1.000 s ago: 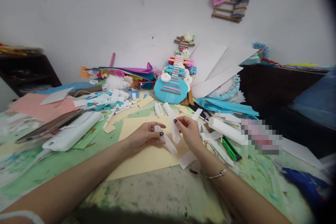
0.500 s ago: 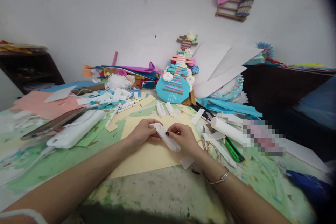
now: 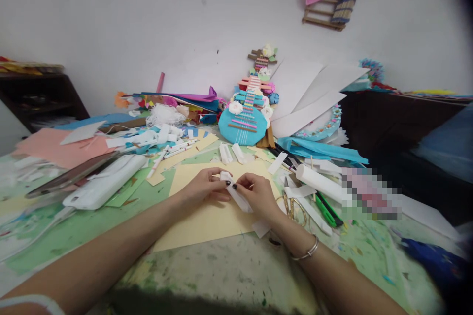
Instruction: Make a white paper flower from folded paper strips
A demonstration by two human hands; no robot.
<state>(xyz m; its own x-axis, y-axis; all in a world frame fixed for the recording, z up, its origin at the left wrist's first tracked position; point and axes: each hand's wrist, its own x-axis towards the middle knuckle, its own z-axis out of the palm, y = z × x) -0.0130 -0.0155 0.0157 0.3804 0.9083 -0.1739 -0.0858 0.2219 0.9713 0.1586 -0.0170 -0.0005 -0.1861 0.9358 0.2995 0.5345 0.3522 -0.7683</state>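
Observation:
A folded strip of white paper [image 3: 241, 201] slants between my two hands, over a pale yellow sheet [image 3: 199, 229]. My left hand [image 3: 206, 186] grips its upper end, thumb on top and fingers behind. From the other side, my right hand [image 3: 257, 193] pinches the strip near its middle, thumb almost touching the left thumb. Beyond the hands stand two small folded white paper pieces [image 3: 225, 153]. Close to my right wrist lies a small whitish square of paper [image 3: 260, 228], partly covered by the wrist.
A blue paper lute [image 3: 242, 125] leans at the back wall. To the right lie gold-handled scissors [image 3: 295, 210], a green cutter knife [image 3: 325, 209] and a white paper roll [image 3: 318, 183]. Leftward are a white power strip [image 3: 105, 182], pens [image 3: 158, 162] and paper scraps.
My left thumb has come over the top of the paper strip, close to the right thumb. The strip looks narrower and flatter now. My view has shifted very slightly.

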